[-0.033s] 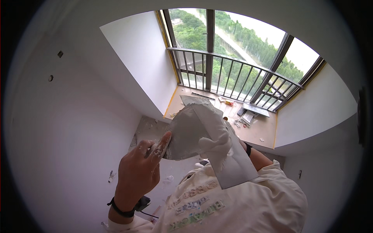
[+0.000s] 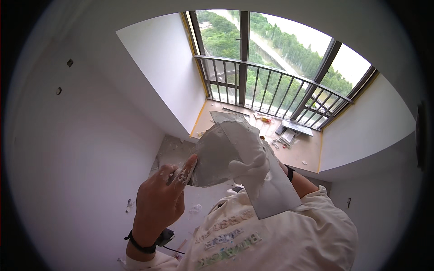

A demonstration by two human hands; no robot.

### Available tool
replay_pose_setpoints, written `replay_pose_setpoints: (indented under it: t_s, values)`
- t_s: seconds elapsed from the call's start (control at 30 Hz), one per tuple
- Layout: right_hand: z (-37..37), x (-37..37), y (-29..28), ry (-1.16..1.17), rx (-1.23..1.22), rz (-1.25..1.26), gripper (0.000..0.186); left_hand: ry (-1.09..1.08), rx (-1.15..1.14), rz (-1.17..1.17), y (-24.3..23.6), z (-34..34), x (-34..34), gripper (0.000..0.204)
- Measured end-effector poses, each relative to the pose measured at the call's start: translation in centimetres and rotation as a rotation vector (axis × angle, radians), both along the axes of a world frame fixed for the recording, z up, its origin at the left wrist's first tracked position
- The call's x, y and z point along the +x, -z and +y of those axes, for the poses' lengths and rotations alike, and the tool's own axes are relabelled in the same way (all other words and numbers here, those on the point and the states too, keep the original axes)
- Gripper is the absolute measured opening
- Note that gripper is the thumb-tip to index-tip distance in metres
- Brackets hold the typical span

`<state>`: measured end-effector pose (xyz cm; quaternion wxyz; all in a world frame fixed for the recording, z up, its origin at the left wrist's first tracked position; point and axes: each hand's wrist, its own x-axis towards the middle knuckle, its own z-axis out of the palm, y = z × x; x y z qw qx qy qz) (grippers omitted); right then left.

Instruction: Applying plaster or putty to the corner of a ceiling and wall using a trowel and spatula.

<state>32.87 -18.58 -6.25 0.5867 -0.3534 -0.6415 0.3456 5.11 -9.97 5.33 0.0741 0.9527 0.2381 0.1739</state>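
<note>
My left hand [image 2: 162,196], speckled with white paste, is closed on a wide grey putty knife [image 2: 217,151], its index finger lying along the blade. Across that blade lies a long rectangular steel trowel [image 2: 275,189], which carries a thick lump of white paste [image 2: 251,169]. My right hand is hidden behind the trowel; only the forearm [image 2: 300,180] and a black wristband show. My cream shirt [image 2: 289,235] fills the lower middle, below both tools.
Ahead, a window bay has a dark railing [image 2: 271,70] and a wide sill [image 2: 312,153] holding metal plates [image 2: 298,126], a tube and small items. A pale wall [image 2: 77,144] stands at left. Below, the floor [image 2: 176,144] has scattered debris; a dark object with a cable [image 2: 166,237] sits there.
The putty knife, my left hand and the paste have shifted very slightly; otherwise the view is the same.
</note>
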Motion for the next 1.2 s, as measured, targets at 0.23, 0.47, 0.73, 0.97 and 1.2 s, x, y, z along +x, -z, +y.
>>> replay_pose_setpoints:
  t_s: [0.23,0.47,0.73,0.97,1.2]
  values:
    - [3.9,0.5,-0.3,-0.473,-0.176,0.876,0.034,-0.045,-0.254,-0.123,1.9,0.6,-2.4,0.039]
    - [4.2,-2.1,-1.0,0.031,0.003,0.129,0.035,0.620,-1.788,-0.762,6.9,4.9,-2.8,0.034]
    - [3.7,-3.5,0.3,0.232,0.196,-0.242,0.036,0.793,-2.163,-0.673,13.8,2.2,-1.9,0.038]
    - [1.8,0.8,-0.7,-0.320,-0.002,0.669,0.038,0.646,-1.776,-0.459,9.8,4.7,-6.2,0.027]
    - [3.0,1.8,3.7,-0.555,-0.233,1.280,0.039,0.545,-1.921,-0.075,10.2,3.7,-0.4,0.020]
